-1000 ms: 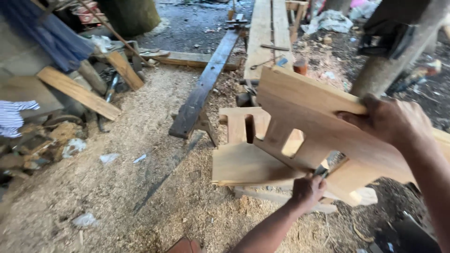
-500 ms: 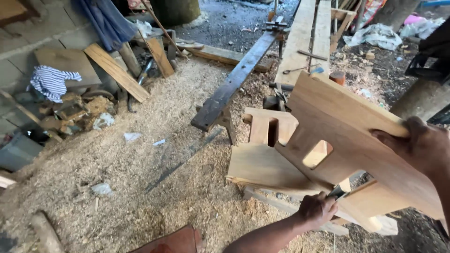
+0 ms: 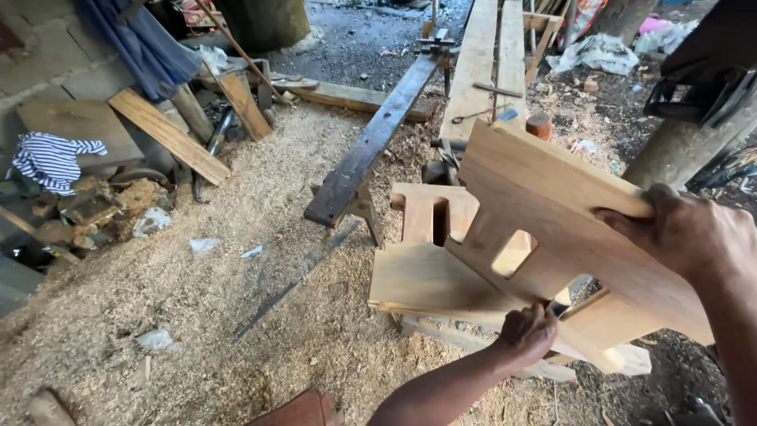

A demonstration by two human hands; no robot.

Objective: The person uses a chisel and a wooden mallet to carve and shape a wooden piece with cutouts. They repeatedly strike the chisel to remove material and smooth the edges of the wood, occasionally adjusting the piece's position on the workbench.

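Hands [image 3: 527, 335] gripping notched board [image 3: 552, 229] as before, sawdust floor [image 3: 197, 315] view wider

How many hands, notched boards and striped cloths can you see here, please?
Hands: 2, left hand and right hand
Notched boards: 2, held board and lower board
Striped cloths: 1, striped cloth
Total: 5

Both hands grip notched wood board [image 3: 552, 213], R hand [image 3: 694, 237] top, L hand [image 3: 527, 335] underneath, sawdust floor [image 3: 236, 268] below.
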